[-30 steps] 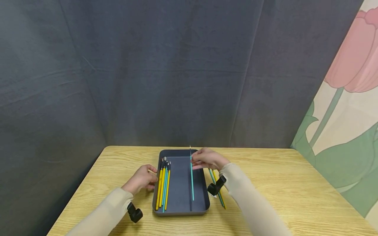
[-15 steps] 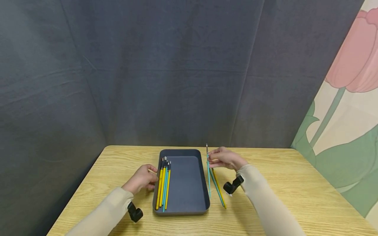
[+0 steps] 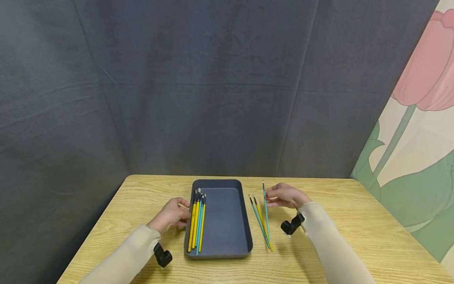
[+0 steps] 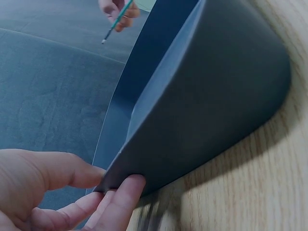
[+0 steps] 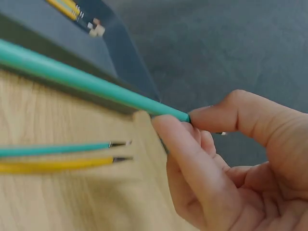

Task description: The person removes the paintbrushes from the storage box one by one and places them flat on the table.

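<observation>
My right hand [image 3: 285, 196] pinches a teal paintbrush [image 3: 266, 213] near its bristle end, between thumb and fingers, to the right of the tray. Just left of that brush, a teal paintbrush [image 3: 259, 221] and a yellow paintbrush [image 3: 263, 224] lie on the table, their bristles pointing away from me. At the dark grey tray [image 3: 247, 215], my left hand [image 3: 172, 215] grips the left wall, thumb on one side and fingers on the other in the left wrist view. Inside, several yellow and teal paintbrushes [image 3: 197, 223] lie side by side along the left wall.
The wooden table [image 3: 319, 221] ends at a dark grey curtain [image 3: 213, 98] behind and to the left. At the right hangs a cloth with a tulip print [image 3: 418, 130]. A black wrist camera [image 3: 292, 224] sits on the right sleeve.
My right hand has carried the teal paintbrush rightward from above the tray, past its right edge and over the two loose paintbrushes. The left hand stays at the tray's wall.
</observation>
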Available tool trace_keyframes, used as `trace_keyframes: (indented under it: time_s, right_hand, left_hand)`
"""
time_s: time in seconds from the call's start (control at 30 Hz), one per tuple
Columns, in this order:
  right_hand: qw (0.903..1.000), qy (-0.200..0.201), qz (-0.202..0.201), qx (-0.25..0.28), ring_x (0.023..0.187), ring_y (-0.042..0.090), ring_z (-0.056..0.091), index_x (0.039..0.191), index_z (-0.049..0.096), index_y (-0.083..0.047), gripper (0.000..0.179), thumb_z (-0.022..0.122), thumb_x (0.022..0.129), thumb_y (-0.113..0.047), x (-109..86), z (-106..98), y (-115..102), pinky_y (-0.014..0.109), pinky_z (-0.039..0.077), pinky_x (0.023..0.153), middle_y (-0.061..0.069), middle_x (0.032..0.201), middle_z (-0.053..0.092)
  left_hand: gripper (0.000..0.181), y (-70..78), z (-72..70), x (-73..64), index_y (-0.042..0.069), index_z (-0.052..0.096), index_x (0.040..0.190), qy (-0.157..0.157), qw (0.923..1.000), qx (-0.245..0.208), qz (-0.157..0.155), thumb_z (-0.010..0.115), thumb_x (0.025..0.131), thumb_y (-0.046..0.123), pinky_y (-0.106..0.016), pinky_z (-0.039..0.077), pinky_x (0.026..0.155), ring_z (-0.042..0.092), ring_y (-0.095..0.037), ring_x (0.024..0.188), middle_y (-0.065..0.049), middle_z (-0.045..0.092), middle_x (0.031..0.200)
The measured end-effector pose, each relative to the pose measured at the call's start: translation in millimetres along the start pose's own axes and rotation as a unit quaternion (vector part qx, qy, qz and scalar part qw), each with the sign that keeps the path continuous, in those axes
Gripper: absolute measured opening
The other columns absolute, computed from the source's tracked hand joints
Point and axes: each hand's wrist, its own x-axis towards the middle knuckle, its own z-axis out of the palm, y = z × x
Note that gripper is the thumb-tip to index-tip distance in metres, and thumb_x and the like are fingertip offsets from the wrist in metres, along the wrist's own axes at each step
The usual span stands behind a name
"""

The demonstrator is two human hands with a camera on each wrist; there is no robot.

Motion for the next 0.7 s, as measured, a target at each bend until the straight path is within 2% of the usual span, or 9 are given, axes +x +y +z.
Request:
trace_keyframes:
  time_s: [0.13, 0.37, 0.7]
  right_hand:
    - [0.9999, -0.008, 0.007, -0.002, 0.080, 0.010, 0.062, 0.127, 0.038, 0.022, 0.039, 0.047, 0.097, 0.000, 3.7, -7, 11, 0.027, 0.056, 0.083, 0.011, 0.101, 0.052]
    - [0.9994, -0.003, 0.024, -0.026, 0.075, 0.011, 0.062, 0.121, 0.045, 0.020, 0.035, 0.050, 0.094, 0.000, 12.0, -10, 26, 0.027, 0.057, 0.079, 0.007, 0.084, 0.058]
    - [0.9985, 0.012, 0.040, -0.035, 0.073, 0.012, 0.063, 0.123, 0.046, 0.020, 0.035, 0.051, 0.093, 0.003, 21.3, -2, 31, 0.026, 0.058, 0.074, 0.008, 0.084, 0.060]
  left_hand:
    - [0.033, 0.5, -0.4, -0.6, -0.007, 0.048, 0.111, 0.001, 1.0000, -0.002, 0.000, 0.054, 0.079, -0.013, -0.034, 0.056, 0.059, 0.056, -0.021, 0.073, -0.015, 0.054, 0.084]
    - [0.033, 0.6, -0.3, -0.9, -0.007, 0.048, 0.112, -0.001, 1.0000, -0.001, 0.001, 0.055, 0.080, -0.013, -0.035, 0.057, 0.061, 0.056, -0.022, 0.075, -0.015, 0.056, 0.086]
    - [0.033, 1.4, -0.4, -0.6, -0.008, 0.047, 0.112, -0.003, 0.9999, -0.004, 0.009, 0.054, 0.079, -0.012, -0.035, 0.057, 0.061, 0.055, -0.022, 0.075, -0.014, 0.053, 0.087]
